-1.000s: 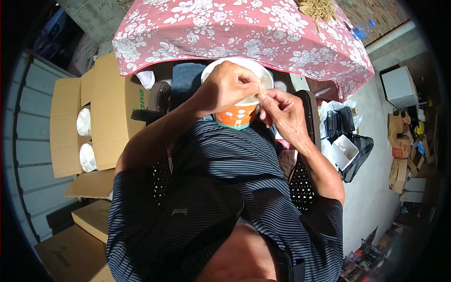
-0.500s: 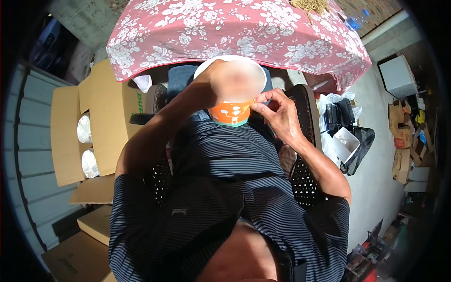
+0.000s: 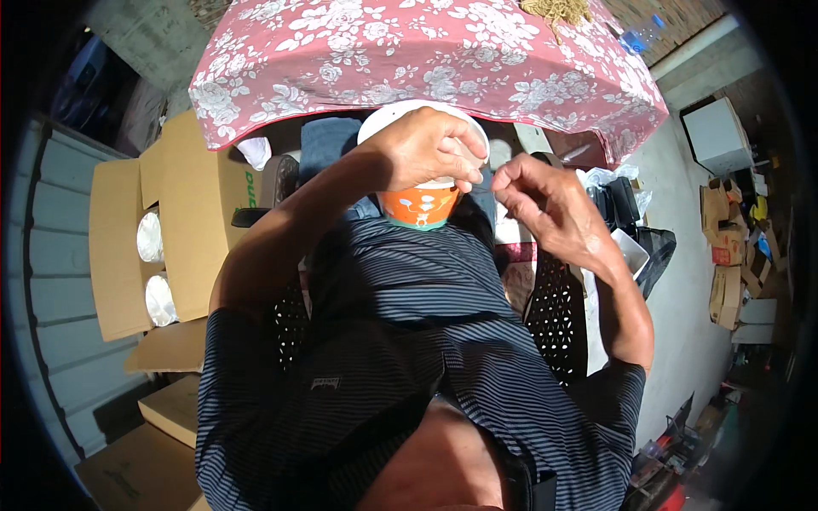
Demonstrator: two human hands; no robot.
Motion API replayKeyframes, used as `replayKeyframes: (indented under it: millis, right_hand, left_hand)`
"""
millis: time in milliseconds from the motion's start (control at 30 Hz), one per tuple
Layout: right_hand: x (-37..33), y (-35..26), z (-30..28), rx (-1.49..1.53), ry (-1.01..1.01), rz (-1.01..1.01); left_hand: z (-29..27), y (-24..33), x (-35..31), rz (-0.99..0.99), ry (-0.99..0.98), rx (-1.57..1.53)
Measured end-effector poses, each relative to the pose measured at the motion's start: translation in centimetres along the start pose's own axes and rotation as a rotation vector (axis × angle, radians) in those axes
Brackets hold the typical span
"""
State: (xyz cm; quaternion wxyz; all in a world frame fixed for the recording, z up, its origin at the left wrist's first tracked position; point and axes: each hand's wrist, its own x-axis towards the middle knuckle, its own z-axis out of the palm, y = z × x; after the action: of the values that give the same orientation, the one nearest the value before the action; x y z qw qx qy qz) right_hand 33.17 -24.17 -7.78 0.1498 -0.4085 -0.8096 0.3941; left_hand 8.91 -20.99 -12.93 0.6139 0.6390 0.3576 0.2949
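Note:
A white-rimmed tub (image 3: pixel 419 206) with an orange printed side and a green band at its base rests at my lap, between my thighs. Over its open top is my left hand (image 3: pixel 426 149), the fingers curled in toward the thumb; anything between them is too small to make out. The hand hides much of the tub's inside. Just right of the rim, apart from it, my right hand (image 3: pixel 554 209) is raised with thumb and forefinger in a pinch. What that pinch holds, if anything, does not show.
Ahead stands a table under a pink floral cloth (image 3: pixel 426 55), with tan stringy material (image 3: pixel 558 13) and a blue-tinted bottle (image 3: pixel 643 36) on it. An open cardboard box (image 3: pixel 183 255) with shiny round packs is at left. Bags and a white bin (image 3: pixel 630 252) lie at right.
My right hand has left the tub's side and moved right. My left hand has shifted right across the tub's top, its fingers now showing near the right rim.

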Motion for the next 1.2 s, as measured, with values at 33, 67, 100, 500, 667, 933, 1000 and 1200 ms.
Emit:
replayKeyframes:
  millis: [33, 67, 100, 500, 667, 933, 1000, 1200]
  right_hand:
    - [0.1, -1.0, -0.7, -0.067, 0.009, -0.051]
    - [0.3, -0.9, -0.9, -0.116, 0.045, -0.155]
    - [0.7, -0.8, -1.2, -0.166, 0.079, -0.260]
    - [0.8, 4.0, 0.5, -0.139, 0.194, -0.289]
    - [0.5, 3.4, 2.4, -0.119, 0.287, -0.246]
    - [0.5, 5.0, 3.6, 0.010, 0.313, -0.156]
    - [0.0, 4.7, 4.3, 0.039, 0.291, -0.134]
    - [-1.0, 3.7, 4.5, 0.156, 0.235, -0.030]
  left_hand:
    - [0.1, 0.0, 0.3, 0.002, -0.016, 0.004]
    - [0.2, 0.0, 0.5, 0.004, -0.030, 0.008]
    - [0.1, 0.2, 0.6, 0.005, -0.035, 0.009]
    - [-0.6, 0.8, 0.8, 0.041, -0.135, 0.361]
    - [-0.5, -0.3, 1.1, 0.042, -0.128, 0.318]
    - [-0.6, -1.3, 0.6, 0.016, -0.107, 0.022]
    - [-0.6, -0.5, 0.4, -0.003, -0.147, -0.200]
    - [0.7, -0.3, 0.0, 0.066, -0.132, -0.046]
